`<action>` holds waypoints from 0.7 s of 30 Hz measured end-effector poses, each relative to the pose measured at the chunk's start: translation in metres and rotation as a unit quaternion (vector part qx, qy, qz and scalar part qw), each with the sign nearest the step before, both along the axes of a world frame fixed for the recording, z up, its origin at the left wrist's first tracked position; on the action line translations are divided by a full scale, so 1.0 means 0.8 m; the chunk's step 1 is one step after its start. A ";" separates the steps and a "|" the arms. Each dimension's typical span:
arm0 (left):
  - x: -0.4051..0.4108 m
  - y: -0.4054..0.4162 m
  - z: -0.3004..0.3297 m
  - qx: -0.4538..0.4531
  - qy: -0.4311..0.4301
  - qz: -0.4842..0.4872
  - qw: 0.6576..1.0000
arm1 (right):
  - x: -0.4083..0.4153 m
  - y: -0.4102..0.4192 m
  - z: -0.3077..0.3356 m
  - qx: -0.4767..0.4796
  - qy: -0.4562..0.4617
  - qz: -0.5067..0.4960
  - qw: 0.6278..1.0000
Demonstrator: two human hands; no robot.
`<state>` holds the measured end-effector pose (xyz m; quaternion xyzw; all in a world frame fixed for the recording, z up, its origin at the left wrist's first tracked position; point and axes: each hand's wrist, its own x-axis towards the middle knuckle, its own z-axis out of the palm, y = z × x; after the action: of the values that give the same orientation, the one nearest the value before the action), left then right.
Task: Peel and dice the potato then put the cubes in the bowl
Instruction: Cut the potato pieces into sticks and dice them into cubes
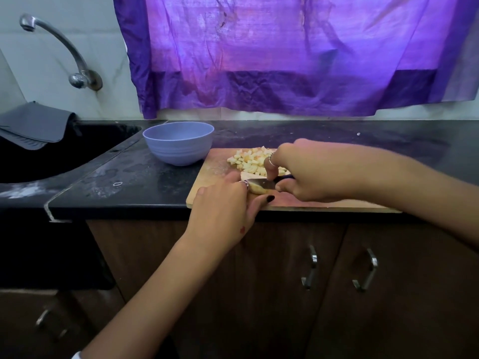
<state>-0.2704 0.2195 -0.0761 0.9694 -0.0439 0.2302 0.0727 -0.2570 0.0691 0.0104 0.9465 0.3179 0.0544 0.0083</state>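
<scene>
Gripping the knife point(261, 184) by its dark handle, the right hand point(308, 174) has its fingers curled tight round it. One finger is stretched out along the top of the blade. The left hand point(223, 203) lies on the last piece of potato point(258, 190) and holds it still, with the fingers bent over it and the thumb along its near side.

The blade runs left to right across the cutting board point(324, 204). Its tip points at the left hand and sits on the potato piece, very close to those fingers. So the piece lies to the left of the knife hand, right under the blade. The next cut probably has to go straight down, and the left fingers should stay back from the edge.

A pile of potato cubes point(248, 160) sits on the far part of the board, just behind the knife. The blue bowl point(178, 143) stands on the counter point(129, 177), near the board's far left corner. No cubes can be seen in it from this side.
</scene>
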 end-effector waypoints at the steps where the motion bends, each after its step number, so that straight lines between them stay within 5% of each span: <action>1: 0.003 0.003 -0.001 -0.007 0.001 -0.005 1.000 | -0.002 -0.002 -0.007 0.001 -0.009 -0.006 1.000; 10: 0.016 0.011 -0.019 -0.092 -0.037 -0.072 0.992 | -0.009 -0.020 -0.055 0.062 -0.052 -0.004 0.997; 21: 0.008 0.012 -0.035 -0.130 -0.074 -0.082 0.985 | -0.013 -0.028 -0.066 0.021 -0.114 0.017 0.993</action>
<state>-0.2643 0.2290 -0.1044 0.9251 -0.0987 0.2983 0.2131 -0.2676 0.0471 -0.0427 0.9285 0.3298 0.1687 0.0241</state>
